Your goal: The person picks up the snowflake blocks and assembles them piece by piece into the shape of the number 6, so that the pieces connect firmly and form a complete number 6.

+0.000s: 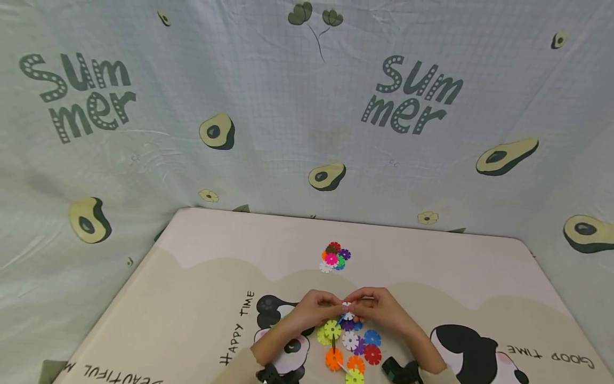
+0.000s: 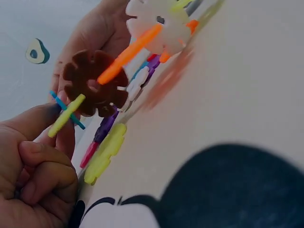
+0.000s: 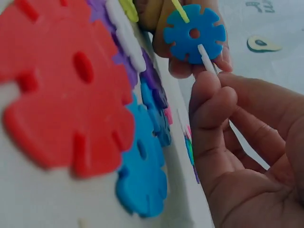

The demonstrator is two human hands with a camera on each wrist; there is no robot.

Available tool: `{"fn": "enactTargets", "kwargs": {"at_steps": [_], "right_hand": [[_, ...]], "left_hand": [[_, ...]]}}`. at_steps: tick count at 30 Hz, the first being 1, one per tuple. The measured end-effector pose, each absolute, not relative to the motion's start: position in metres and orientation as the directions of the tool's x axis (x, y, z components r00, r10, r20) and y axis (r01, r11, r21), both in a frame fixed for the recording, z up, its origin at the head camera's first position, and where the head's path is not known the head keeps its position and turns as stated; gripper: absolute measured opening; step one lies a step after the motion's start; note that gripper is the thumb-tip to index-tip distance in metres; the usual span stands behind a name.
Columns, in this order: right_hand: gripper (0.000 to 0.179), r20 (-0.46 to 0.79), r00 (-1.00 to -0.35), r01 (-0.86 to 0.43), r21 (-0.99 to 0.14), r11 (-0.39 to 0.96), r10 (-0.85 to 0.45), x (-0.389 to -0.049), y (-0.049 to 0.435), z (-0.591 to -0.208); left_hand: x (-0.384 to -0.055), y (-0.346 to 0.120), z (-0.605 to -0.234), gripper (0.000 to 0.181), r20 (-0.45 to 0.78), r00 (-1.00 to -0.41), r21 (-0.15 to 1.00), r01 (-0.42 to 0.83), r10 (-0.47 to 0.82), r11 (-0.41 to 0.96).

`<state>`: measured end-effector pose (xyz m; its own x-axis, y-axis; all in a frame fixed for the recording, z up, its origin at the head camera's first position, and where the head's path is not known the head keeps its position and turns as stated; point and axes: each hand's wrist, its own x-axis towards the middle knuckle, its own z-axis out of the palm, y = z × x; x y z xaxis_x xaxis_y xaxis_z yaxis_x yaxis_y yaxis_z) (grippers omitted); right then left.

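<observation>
Near the table's front, both hands meet at one end of a chain of slotted, flower-shaped plastic discs. My left hand (image 1: 314, 310) pinches the chain near a blue disc (image 3: 194, 35). My right hand (image 1: 381, 306) pinches a white disc (image 1: 348, 316), seen edge-on in the right wrist view, at the blue disc's rim; how deep it sits in the slot I cannot tell. From there the chain runs through a yellow disc (image 1: 332, 329), a brown disc (image 2: 90, 90) and an orange disc (image 1: 334, 359) towards another white disc (image 2: 159, 28). Fingers partly hide the joint.
Loose discs lie beside the chain, among them a red disc (image 1: 372, 354), a blue one (image 1: 372, 337) and a white one (image 1: 350, 340). Farther back sits a pile of mixed discs (image 1: 331, 259). The printed table (image 1: 201, 277) ends at a hanging cloth (image 1: 268, 106).
</observation>
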<state>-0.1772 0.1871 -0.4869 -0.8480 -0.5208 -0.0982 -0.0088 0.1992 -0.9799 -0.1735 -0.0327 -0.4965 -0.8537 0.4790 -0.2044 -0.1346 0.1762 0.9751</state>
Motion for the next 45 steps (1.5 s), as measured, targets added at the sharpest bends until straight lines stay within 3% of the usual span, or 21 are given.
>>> {"fn": "enactTargets", "kwargs": {"at_steps": [7, 13, 16, 19, 27, 45], "right_hand": [[0.026, -0.086, -0.853, -0.101, -0.941, 0.324, -0.514, -0.177, 0.190, -0.491], [0.017, 0.079, -0.750, -0.365, -0.877, 0.312, -0.656, -0.177, 0.190, -0.496], [0.017, 0.116, -0.724, -0.419, -0.857, 0.299, -0.680, -0.176, 0.189, -0.497], [0.015, 0.105, -0.728, -0.415, -0.854, 0.314, -0.677, -0.175, 0.189, -0.496], [0.010, -0.007, -0.799, -0.236, -0.916, 0.325, -0.601, -0.176, 0.199, -0.499], [0.010, 0.129, -0.822, -0.292, -0.932, 0.216, -0.555, -0.180, 0.207, -0.496]], "left_hand": [[-0.176, -0.035, -0.497, 0.027, -0.234, -0.862, 0.968, -0.164, 0.450, 0.189], [-0.178, -0.037, -0.500, 0.027, -0.240, -0.857, 0.969, -0.182, 0.456, 0.169], [-0.179, -0.038, -0.501, 0.027, -0.236, -0.853, 0.970, -0.175, 0.465, 0.171], [-0.179, -0.038, -0.501, 0.027, -0.235, -0.851, 0.970, -0.174, 0.470, 0.169], [-0.177, -0.038, -0.500, 0.023, -0.238, -0.853, 0.969, -0.178, 0.465, 0.169], [-0.177, -0.038, -0.501, 0.021, -0.241, -0.847, 0.969, -0.181, 0.475, 0.168]]}}
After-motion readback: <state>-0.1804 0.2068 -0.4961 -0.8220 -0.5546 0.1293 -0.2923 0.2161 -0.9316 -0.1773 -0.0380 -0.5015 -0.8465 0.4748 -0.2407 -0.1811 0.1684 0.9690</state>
